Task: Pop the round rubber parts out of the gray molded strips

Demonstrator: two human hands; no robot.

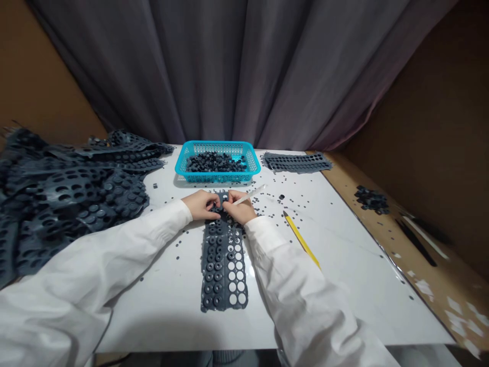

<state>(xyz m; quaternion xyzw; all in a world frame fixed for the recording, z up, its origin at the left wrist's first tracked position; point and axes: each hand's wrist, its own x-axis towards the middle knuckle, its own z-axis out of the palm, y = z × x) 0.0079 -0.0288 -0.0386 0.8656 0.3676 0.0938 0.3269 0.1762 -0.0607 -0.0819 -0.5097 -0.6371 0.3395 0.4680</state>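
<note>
A dark grey moulded rubber sheet lies lengthwise in front of me. Ring-shaped rubber parts sit in its left columns, while many round holes in its right columns show white table. My left hand is at the sheet's far end, fingers bent and closed on the rubber there. Close beside it, my right hand grips a thin white stick between thumb and fingers, its upper end pointing up to the right. Exactly what the fingertips touch is partly hidden.
Behind my hands stands a blue basket of small dark rubber parts. A heap of rubber sheets covers the left side; another sheet lies back right. Small dark discs are scattered near a yellow pencil-like tool. More parts lie far right.
</note>
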